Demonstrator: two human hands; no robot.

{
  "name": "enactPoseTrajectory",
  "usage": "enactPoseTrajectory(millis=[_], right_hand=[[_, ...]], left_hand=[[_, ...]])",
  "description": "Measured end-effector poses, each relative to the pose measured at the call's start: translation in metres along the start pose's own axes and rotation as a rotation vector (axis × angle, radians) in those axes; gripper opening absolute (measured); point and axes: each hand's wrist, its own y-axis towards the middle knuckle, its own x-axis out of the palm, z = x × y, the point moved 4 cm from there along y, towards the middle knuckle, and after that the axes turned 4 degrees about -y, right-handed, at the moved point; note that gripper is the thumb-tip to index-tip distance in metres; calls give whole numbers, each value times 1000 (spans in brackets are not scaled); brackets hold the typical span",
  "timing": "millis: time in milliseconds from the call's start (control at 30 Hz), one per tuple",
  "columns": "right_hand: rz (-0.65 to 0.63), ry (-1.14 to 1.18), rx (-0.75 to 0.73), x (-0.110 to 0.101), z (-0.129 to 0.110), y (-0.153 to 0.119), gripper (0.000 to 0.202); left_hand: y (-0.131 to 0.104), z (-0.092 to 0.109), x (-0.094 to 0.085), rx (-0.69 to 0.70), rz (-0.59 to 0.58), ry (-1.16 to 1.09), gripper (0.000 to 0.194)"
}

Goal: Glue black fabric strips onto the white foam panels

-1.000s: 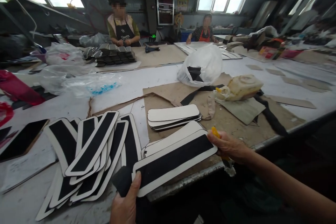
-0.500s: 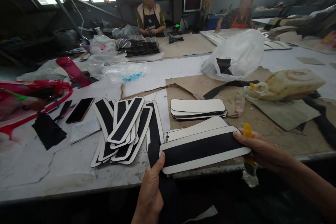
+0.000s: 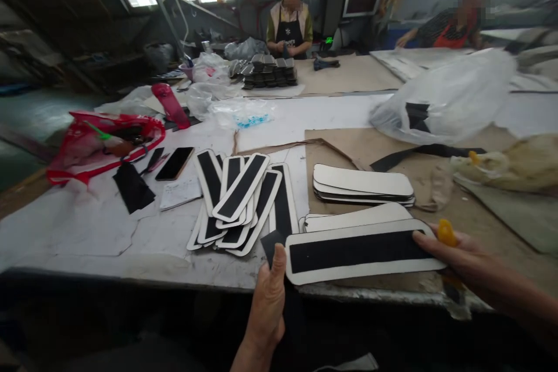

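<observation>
My right hand (image 3: 453,253) grips the right end of a white panel with a black strip (image 3: 357,251) along its middle, thumb on top. A yellow-handled tool (image 3: 447,233) with a pale, crusted lower end is also in this hand. By the panel's left end, my left hand (image 3: 267,296) is closed around a black strip (image 3: 272,242), its thumb raised; the strip's lower part blends into the dark below. Several striped panels (image 3: 242,192) lie in a loose pile to the left. Plain white panels (image 3: 361,180) are stacked behind, with more (image 3: 357,218) just beyond the held one.
Left on the table are a phone (image 3: 175,164), a paper pad (image 3: 181,193), black scraps (image 3: 133,188) and a red bag (image 3: 104,145). A plastic bag (image 3: 453,96) and a yellowish container (image 3: 518,160) stand right. Two people (image 3: 290,29) are across the table.
The view has swung left, so things sit further right. My left thumb has come off the panel, whose left end now shows a white border. My right hand keeps its hold.
</observation>
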Motion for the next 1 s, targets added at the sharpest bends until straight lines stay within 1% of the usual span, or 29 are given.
enactPoseTrajectory(millis=[67, 100, 167, 200, 267, 333, 367, 400, 467, 533, 600, 633, 667, 700, 767, 867, 1000], right_hand=[[-91, 0, 36, 7, -1, 1, 38], [-101, -25, 32, 8, -1, 3, 39], [-34, -168, -53, 3, -3, 8, 41], [36, -286, -130, -2, -5, 9, 40], [246, -586, -335, -11, -11, 6, 34], [451, -875, -549, -8, -19, -7, 28], [512, -986, -652, -1, -22, -16, 27], [531, -1070, -758, 12, -25, -25, 29], [489, -1157, -973, 46, -29, -40, 35], [399, -1160, -1148, 83, -27, -50, 38], [314, -1141, -1209, 112, -19, -51, 37], [280, -1141, -1219, 120, -12, -48, 36], [250, -1155, -1210, 125, -5, -44, 35], [226, -1183, -1193, 124, 3, -39, 35], [194, -1261, -1148, 113, 19, -28, 39], [209, -1337, -1100, 77, 36, -16, 47], [296, -1327, -1069, 27, 41, -16, 51]], left_hand=[[2, 0, -3, 2, 54, 109, 46], [3, 0, -5, 1, 81, 159, 45], [8, -2, -4, -4, 119, 220, 42], [10, -4, -3, -13, 138, 230, 43], [14, -9, -1, -34, 182, 227, 45], [17, -14, 2, -57, 208, 218, 46], [19, -17, 3, -69, 213, 222, 46], [21, -20, 3, -81, 217, 230, 45], [24, -24, 4, -91, 225, 251, 44], [26, -27, 3, -83, 235, 256, 42], [27, -30, 3, -75, 233, 246, 39], [27, -32, 2, -79, 229, 241, 38], [27, -33, 2, -83, 226, 233, 37], [27, -34, 2, -82, 221, 223, 36], [25, -34, 3, -76, 210, 202, 35], [19, -32, 8, -67, 176, 174, 35], [5, -20, 14, -20, 172, 142, 32]])
